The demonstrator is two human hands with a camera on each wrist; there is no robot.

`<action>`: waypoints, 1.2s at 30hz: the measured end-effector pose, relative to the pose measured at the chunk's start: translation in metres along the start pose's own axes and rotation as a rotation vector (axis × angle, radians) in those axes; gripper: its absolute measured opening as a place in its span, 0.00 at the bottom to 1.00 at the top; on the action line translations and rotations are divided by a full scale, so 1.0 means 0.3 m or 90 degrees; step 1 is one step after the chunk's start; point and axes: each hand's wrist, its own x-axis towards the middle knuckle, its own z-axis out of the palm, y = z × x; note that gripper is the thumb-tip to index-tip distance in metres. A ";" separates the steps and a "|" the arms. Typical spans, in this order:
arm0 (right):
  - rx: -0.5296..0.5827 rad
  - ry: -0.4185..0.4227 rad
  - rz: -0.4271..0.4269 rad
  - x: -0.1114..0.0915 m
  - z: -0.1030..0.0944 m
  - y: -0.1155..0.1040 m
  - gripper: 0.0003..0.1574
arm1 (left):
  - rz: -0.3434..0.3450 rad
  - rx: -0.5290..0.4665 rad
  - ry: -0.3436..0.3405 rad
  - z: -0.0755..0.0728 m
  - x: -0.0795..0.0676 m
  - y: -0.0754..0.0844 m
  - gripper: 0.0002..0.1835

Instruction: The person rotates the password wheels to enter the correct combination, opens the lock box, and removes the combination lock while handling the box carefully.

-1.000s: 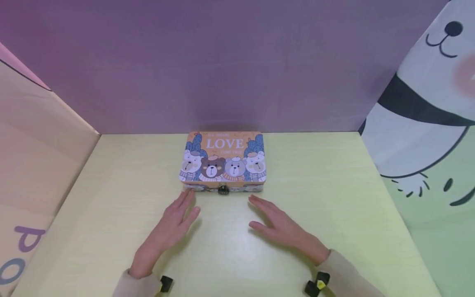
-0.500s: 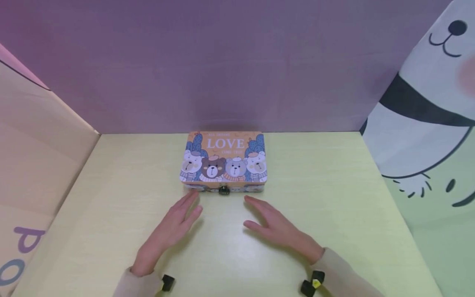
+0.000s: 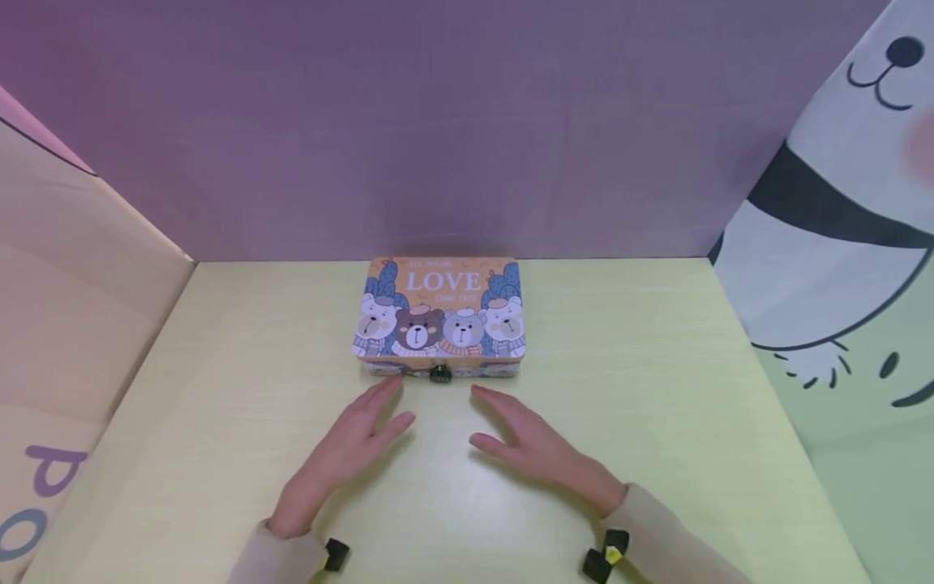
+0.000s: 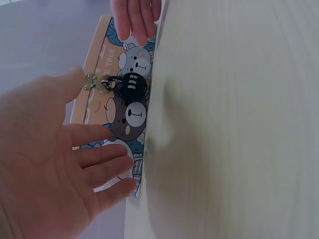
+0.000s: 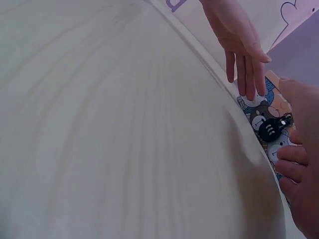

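A rectangular tin box [image 3: 439, 316] with bears, cacti and the word LOVE on its lid lies at the back of the table, lid down. On its front hangs a small black combination padlock [image 4: 133, 87], looped through a metal hasp [image 4: 103, 83]. My left hand [image 3: 353, 438] is held in front of the box's left part, fingers straight and thumb apart. My right hand [image 3: 540, 446] mirrors it before the right part, fingers extended. Neither hand holds anything. Whether the left fingertips touch the box front is unclear.
The pale wooden table [image 3: 627, 357] runs back to a purple backdrop [image 3: 467, 130]. A light panel with letters [image 3: 80, 308] stands at the left, and a panel with a cartoon animal [image 3: 839, 268] at the right. Black-and-yellow wrist pieces [image 3: 609, 556] sit by the sleeves.
Both hands have moved slightly inward, closer to each other, in front of the box. The left thumb has spread a little wider. The box has stayed in place.
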 end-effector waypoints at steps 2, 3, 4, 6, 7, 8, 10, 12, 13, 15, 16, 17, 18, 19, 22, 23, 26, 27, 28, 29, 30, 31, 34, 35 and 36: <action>0.006 0.001 0.002 0.001 0.002 -0.003 0.44 | 0.002 0.000 0.002 0.004 0.003 0.004 0.37; 0.009 0.001 0.003 0.002 0.003 -0.005 0.44 | 0.001 0.000 0.000 0.005 0.003 0.005 0.37; 0.012 0.000 0.005 0.003 0.004 -0.007 0.44 | 0.000 -0.001 -0.001 0.006 0.004 0.007 0.38; 0.020 -0.003 0.010 0.005 0.007 -0.009 0.44 | -0.004 -0.001 -0.003 0.008 0.006 0.011 0.38; 0.023 -0.004 0.012 0.007 0.008 -0.010 0.44 | -0.005 -0.002 -0.004 0.009 0.007 0.012 0.38; 0.023 -0.007 0.015 0.008 0.009 -0.010 0.44 | -0.006 -0.002 -0.006 0.010 0.008 0.013 0.38; 0.025 -0.009 0.021 0.011 0.012 -0.010 0.44 | -0.006 -0.004 -0.008 0.011 0.011 0.015 0.38; 0.027 -0.008 0.026 0.014 0.014 -0.011 0.45 | -0.010 -0.005 -0.011 0.013 0.014 0.016 0.39; 0.028 -0.006 0.026 0.015 0.015 -0.012 0.44 | -0.012 -0.004 -0.012 0.014 0.016 0.016 0.39; 0.033 -0.003 0.026 0.017 0.017 -0.012 0.44 | -0.015 -0.003 -0.015 0.016 0.018 0.016 0.39; 0.036 -0.002 0.026 0.018 0.018 -0.014 0.44 | -0.016 -0.005 -0.016 0.017 0.019 0.015 0.40; 0.036 -0.001 0.026 0.019 0.020 -0.014 0.44 | -0.016 -0.006 -0.017 0.018 0.020 0.015 0.40; 0.035 -0.001 0.027 0.021 0.021 -0.014 0.44 | -0.016 -0.009 -0.017 0.019 0.021 0.014 0.40; 0.038 -0.001 0.029 0.022 0.022 -0.015 0.44 | -0.016 -0.011 -0.017 0.020 0.022 0.014 0.41; 0.044 -0.001 0.032 0.026 0.025 -0.017 0.44 | -0.017 -0.018 -0.018 0.022 0.024 0.015 0.41; 0.047 0.000 0.034 0.027 0.026 -0.017 0.43 | -0.018 -0.019 -0.019 0.023 0.024 0.015 0.41; 0.053 0.002 0.036 0.031 0.029 -0.017 0.43 | -0.020 -0.020 -0.021 0.025 0.027 0.017 0.42; 0.052 0.003 0.039 0.033 0.029 -0.017 0.43 | -0.020 -0.020 -0.021 0.025 0.028 0.018 0.42; 0.051 0.005 0.040 0.035 0.030 -0.018 0.43 | -0.019 -0.021 -0.021 0.026 0.030 0.019 0.42; 0.049 0.007 0.039 0.036 0.031 -0.018 0.43 | -0.018 -0.023 -0.022 0.026 0.031 0.020 0.42; 0.048 0.009 0.037 0.038 0.032 -0.018 0.43 | -0.018 -0.024 -0.022 0.025 0.033 0.022 0.42; 0.046 0.010 0.036 0.040 0.033 -0.018 0.43 | -0.016 -0.025 -0.022 0.025 0.035 0.024 0.42; 0.045 0.011 0.028 0.047 0.035 -0.019 0.42 | -0.015 -0.029 -0.021 0.023 0.039 0.030 0.43; 0.045 0.013 0.026 0.049 0.036 -0.019 0.42 | -0.013 -0.029 -0.020 0.024 0.041 0.031 0.43; 0.044 0.011 0.027 0.052 0.037 -0.019 0.42 | -0.012 -0.030 -0.019 0.024 0.042 0.032 0.43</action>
